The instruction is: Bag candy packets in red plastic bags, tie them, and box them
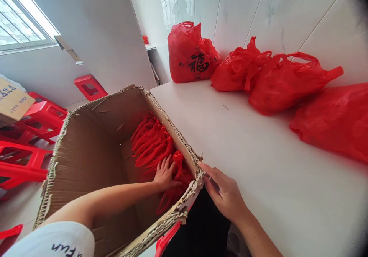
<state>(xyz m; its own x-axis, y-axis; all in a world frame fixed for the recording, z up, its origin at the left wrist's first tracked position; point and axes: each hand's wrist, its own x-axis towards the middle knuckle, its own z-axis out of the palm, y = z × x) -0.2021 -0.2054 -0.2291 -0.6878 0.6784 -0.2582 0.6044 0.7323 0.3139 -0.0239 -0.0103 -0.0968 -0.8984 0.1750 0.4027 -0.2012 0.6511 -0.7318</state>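
Observation:
A large open cardboard box (pixel 94 161) with torn, frayed edges stands in front of me. Along its right inner wall lies a row of bunched red plastic bags (pixel 152 140). My left hand (pixel 165 174) reaches down into the box, fingers spread, resting on the bags at the near end of the row. Whether it grips any of them does not show. At the box's near right corner, my right hand (pixel 225 193) pinches the torn rim between thumb and fingers.
A white table (pixel 258 165) runs along the right. Several filled red bags (pixel 290 81) stand on it against the tiled wall, one printed with a black character (pixel 184 54). Red plastic stools (pixel 43 115) and another carton (pixel 13 102) stand to the left.

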